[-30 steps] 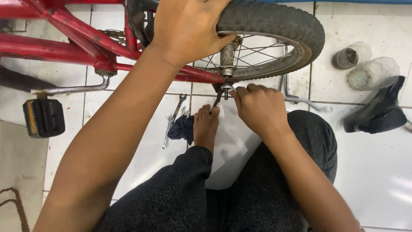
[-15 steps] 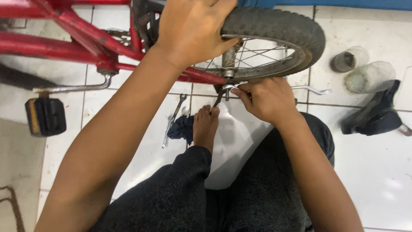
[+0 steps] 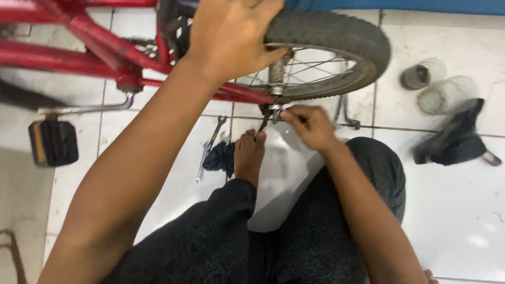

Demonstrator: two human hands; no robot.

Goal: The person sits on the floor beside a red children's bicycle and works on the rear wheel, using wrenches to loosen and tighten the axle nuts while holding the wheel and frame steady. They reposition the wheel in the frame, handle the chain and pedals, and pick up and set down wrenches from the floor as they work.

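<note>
Fingertips (image 3: 286, 113) of the right hand (image 3: 310, 126) are pinched together on the axle nut (image 3: 275, 109) at the hub of the rear wheel (image 3: 336, 50), which is seen at about 12 o'clock from the person's lap. A dark, thin tool (image 3: 263, 122) hangs from the axle toward 7 o'clock; whether it is gripped cannot be told. The left hand (image 3: 231, 37) is laid flat over the black tyre at 11 o'clock, its fingers curled over the tread and pressed close, with the thumb set against the tyre's side wall. The red bicycle frame (image 3: 73, 58) is stretched toward 9 o'clock, and a black pedal (image 3: 52, 143) is found below it. A bare foot (image 3: 248, 155) is placed on the white tiled floor (image 3: 463, 210) just under the axle. Beside the foot, at 9 o'clock from it, a silver spanner (image 3: 209, 147) and a dark blue cloth (image 3: 220, 158) are lying, touching each other. Toward 2 o'clock, two cloudy jars (image 3: 436, 87) are laid on their sides, with a black object (image 3: 452, 137) near them.
</note>
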